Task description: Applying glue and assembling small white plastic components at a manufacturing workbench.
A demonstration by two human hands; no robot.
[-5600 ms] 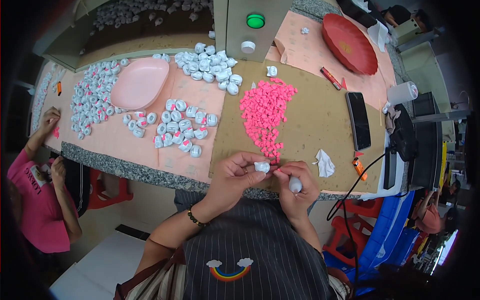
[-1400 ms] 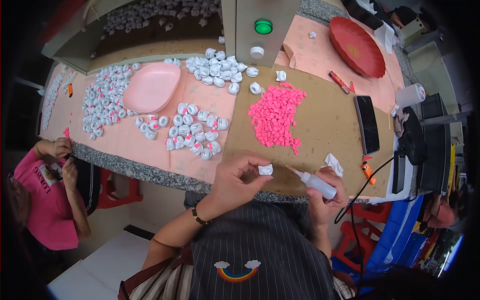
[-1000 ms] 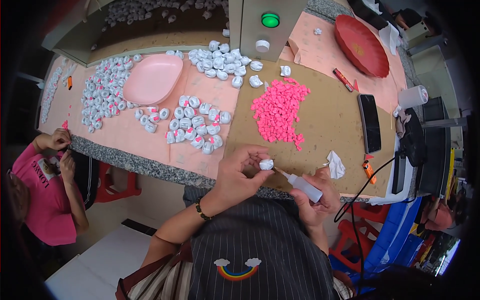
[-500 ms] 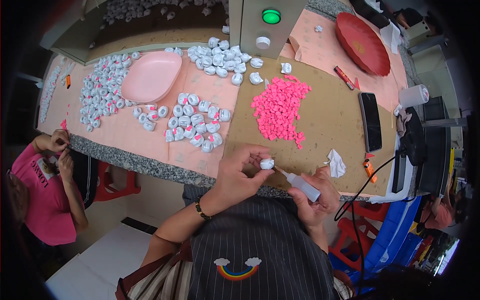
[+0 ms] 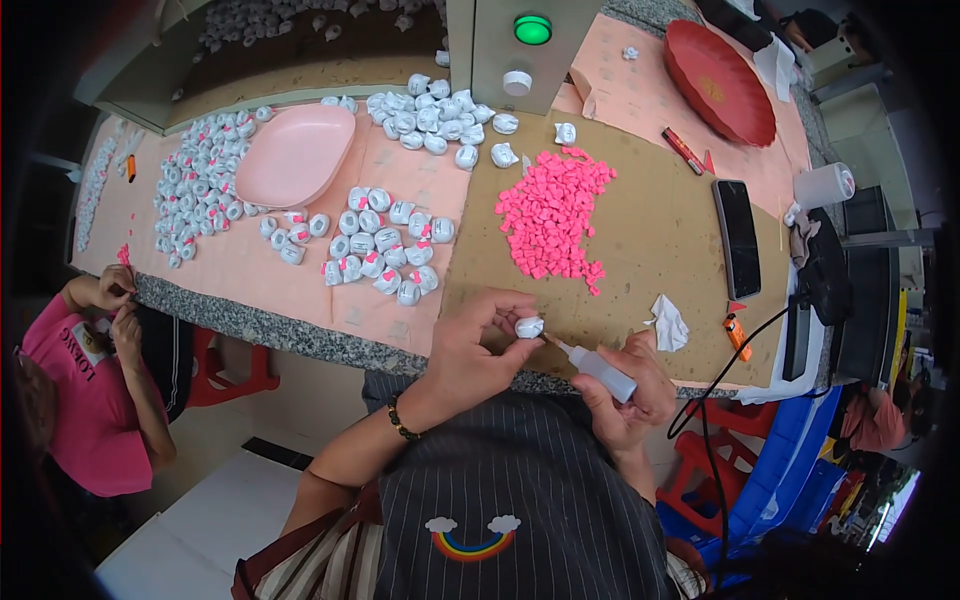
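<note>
Between the thumb and fingers of my left hand (image 5: pixel 478 345) is a small white rounded piece (image 5: pixel 529 327) with dark marks. My right hand (image 5: pixel 632 390) is wrapped round a translucent squeeze bottle (image 5: pixel 605 374), its thin tip pointing at the white piece; whether they touch I cannot tell. Beyond my hands lies a heap of small pink pieces (image 5: pixel 552 215) on brown board. To the left stand several white pieces (image 5: pixel 385 243), some bearing a pink bow-like part. More white pieces (image 5: pixel 430 118) cluster farther back.
A pink tray (image 5: pixel 296 160) rests among white pieces (image 5: pixel 205 170) at left. On the right are a phone (image 5: pixel 738 240), crumpled tissue (image 5: pixel 668 323), an orange lighter (image 5: pixel 738 338), a red dish (image 5: pixel 718 83) and a black cable (image 5: pixel 712 400). A co-worker in pink (image 5: pixel 95 400) sits at left.
The view has shifted slightly, so the table's contents appear a little to the left. Both hands keep nearly the same pose, with the bottle tip still at the white piece.
</note>
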